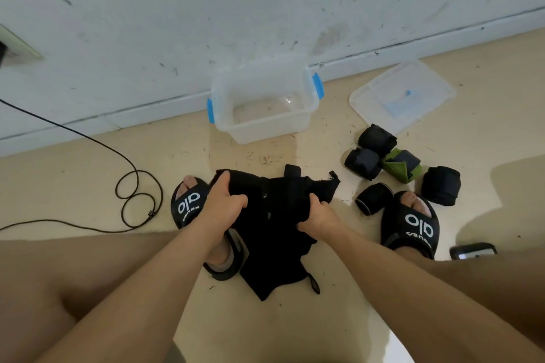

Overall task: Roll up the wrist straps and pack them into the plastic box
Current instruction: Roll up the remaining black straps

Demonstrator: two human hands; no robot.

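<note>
— Beige floor [265, 333] runs up to a white wall [177, 9] with many small dark marks on it. What sits by the wall?

— A clear plastic box [263, 124] with blue clips on its two ends. It is open and nothing is inside it. Its clear lid [402, 96] lies flat on the floor to the right, apart from the box.

— Where are the person's hands?

— Both are low in the middle, between two black slippers. The left hand [224, 200] has its fingers curled tight around the left end of a bunch of black wrist straps [274, 215]. The right hand [318, 215] is closed on the right side of the same bunch. The loose black straps hang down from the hands to the floor, and one end with a small loop lies near the bottom.

— Are any straps rolled up?

— Yes. Four black rolls and one green roll [402, 166] sit on the floor to the right, below the lid. One black roll [373, 199] touches the right slipper [413, 221]. None of them is in the box.

— Anything else?

— A thin black cable [138, 200] loops on the floor to the left, near the left slipper [188, 203]. A small dark thing lies at the right edge, but it is hard to tell what it is.
</note>
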